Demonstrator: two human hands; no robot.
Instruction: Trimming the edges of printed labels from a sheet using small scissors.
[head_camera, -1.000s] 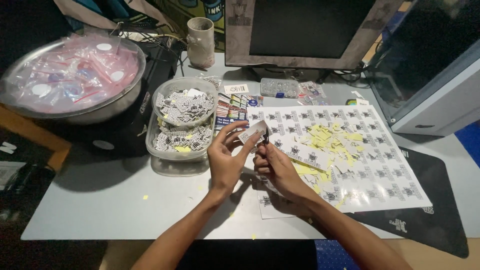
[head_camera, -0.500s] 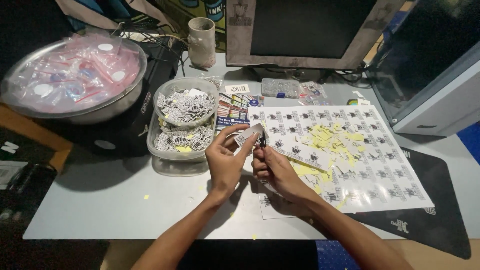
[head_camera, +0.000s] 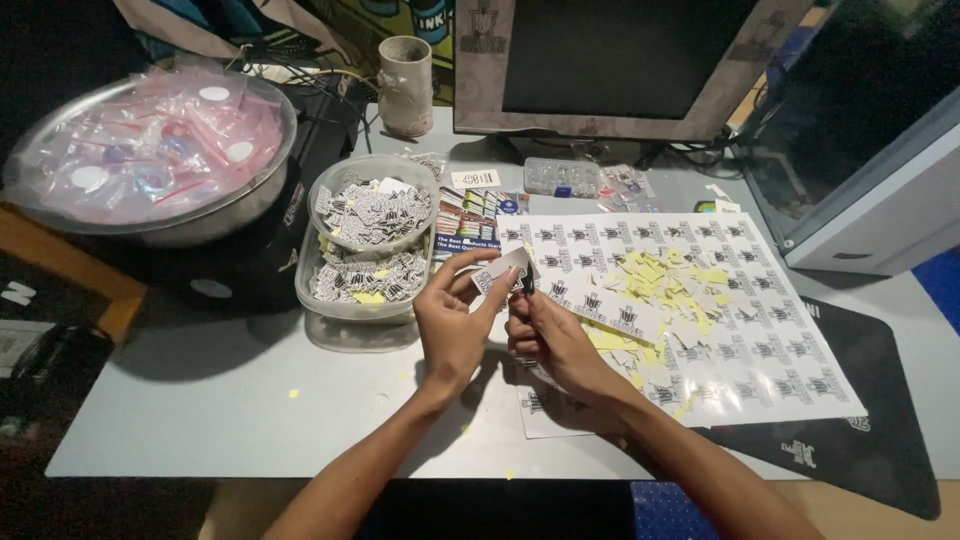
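My left hand (head_camera: 455, 325) pinches a small white sticker with a black mark (head_camera: 497, 275) between thumb and fingers, just above the desk. My right hand (head_camera: 550, 335) meets it from the right, its fingertips closed on the sticker's right edge. Directly beyond the hands lies a large sheet of printed stickers (head_camera: 740, 330) with a heap of yellow backing scraps (head_camera: 665, 280) on it. Left of the hands stands a clear plastic tub (head_camera: 345, 300) with a round clear bowl (head_camera: 375, 210) on top, both full of cut stickers.
A metal bowl (head_camera: 150, 215) with clear plastic bags sits at the far left. A ceramic cup (head_camera: 405, 85), a monitor (head_camera: 610, 65) and a small box of beads (head_camera: 560, 177) stand at the back. A grey case (head_camera: 880, 200) is at the right, a black mat (head_camera: 850, 440) below it.
Both hands stay together over the sheet's left edge; the fingers have shifted slightly on the small sticker. Nothing else has moved.
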